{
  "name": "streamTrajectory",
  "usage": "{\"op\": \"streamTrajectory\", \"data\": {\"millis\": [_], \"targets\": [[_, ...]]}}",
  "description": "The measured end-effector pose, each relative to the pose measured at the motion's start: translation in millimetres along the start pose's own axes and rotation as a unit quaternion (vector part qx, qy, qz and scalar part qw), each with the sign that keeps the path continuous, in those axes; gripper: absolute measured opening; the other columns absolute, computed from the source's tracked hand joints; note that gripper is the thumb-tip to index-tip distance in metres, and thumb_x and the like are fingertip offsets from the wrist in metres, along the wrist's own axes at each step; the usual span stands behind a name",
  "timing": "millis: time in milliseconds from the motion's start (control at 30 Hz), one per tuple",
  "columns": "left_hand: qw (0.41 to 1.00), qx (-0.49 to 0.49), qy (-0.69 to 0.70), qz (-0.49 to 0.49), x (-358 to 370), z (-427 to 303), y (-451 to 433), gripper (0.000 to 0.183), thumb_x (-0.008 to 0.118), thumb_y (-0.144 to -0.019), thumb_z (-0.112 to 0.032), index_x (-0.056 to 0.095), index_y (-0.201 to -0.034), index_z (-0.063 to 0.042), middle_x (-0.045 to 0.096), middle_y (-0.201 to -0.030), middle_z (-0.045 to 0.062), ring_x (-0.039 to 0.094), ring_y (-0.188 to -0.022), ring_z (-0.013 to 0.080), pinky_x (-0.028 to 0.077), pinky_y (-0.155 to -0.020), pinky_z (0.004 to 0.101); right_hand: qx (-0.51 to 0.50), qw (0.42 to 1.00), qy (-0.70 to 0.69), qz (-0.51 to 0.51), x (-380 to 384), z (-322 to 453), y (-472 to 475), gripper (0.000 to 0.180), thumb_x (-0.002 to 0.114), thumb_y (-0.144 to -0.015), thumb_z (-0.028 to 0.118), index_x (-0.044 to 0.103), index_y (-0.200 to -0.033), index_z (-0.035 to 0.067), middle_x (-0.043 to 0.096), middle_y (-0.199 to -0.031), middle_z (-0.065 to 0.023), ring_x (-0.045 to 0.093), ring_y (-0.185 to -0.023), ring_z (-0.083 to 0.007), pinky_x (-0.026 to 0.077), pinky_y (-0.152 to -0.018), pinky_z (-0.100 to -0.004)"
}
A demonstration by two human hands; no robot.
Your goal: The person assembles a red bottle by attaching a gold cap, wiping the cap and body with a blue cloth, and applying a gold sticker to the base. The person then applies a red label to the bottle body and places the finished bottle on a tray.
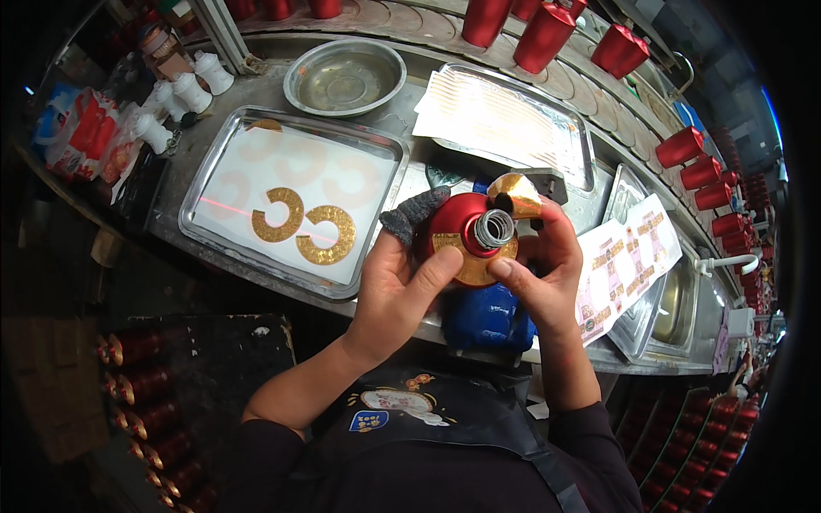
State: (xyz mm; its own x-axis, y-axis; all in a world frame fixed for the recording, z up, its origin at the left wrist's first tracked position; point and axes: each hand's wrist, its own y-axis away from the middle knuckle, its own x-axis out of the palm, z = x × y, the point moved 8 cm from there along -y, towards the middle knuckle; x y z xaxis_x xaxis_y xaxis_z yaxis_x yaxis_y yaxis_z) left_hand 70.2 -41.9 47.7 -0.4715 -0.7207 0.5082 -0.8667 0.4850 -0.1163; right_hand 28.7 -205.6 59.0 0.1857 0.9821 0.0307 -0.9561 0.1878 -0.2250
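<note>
Between my hands is a red metallic bottle, its bare threaded neck tilted up towards me. My left hand grips its left side; a dark cover wraps that index finger. A gold arc-shaped label lies on the bottle's shoulder, with both thumbs pressing at it. My right hand holds the right side, its index finger against a curled piece of gold foil beside the neck. Below the bottle sits a blue padded support; whether they touch is hidden.
At left, a steel tray holds a white backing sheet with gold C-shaped labels. Behind stand a metal basin and another tray under striped sheets. Printed label sheets lie right. A conveyor carries red bottles.
</note>
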Motion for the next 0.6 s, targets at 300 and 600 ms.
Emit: {"op": "streamTrajectory", "data": {"millis": [300, 600], "targets": [[0.999, 0.032, 0.027, 0.017, -3.6, -3.4, -1.7, 0.049, 0.061, -0.101, -0.005, 0.041, -0.145, 0.002, 0.054, -0.138, 0.013, 0.054, -0.127, 0.0176, 0.043, -0.111, 0.0346, 0.022, 0.998, 0.060, 0.022, 0.9, 6.0, 0.3, 0.076, 0.090, -0.074, 0.011, 0.052, -0.139, 0.002, 0.057, -0.135, -0.0095, 0.061, -0.083, -0.0063, 0.045, -0.061, -0.0178], [0.999, 0.034, -0.002, -0.002, -2.0, -5.6, -3.3, 0.046, 0.063, -0.101, -0.008, 0.045, -0.142, 0.001, 0.057, -0.135, 0.012, 0.056, -0.123, 0.0158, 0.045, -0.108, 0.0326, -0.002, 0.997, 0.071, -0.005, 3.0, 4.7, 3.0, 0.073, 0.087, -0.077, 0.008, 0.050, -0.140, 0.001, 0.055, -0.138, -0.0137, 0.065, -0.108, -0.0171, 0.055, -0.073, -0.0232]]}}
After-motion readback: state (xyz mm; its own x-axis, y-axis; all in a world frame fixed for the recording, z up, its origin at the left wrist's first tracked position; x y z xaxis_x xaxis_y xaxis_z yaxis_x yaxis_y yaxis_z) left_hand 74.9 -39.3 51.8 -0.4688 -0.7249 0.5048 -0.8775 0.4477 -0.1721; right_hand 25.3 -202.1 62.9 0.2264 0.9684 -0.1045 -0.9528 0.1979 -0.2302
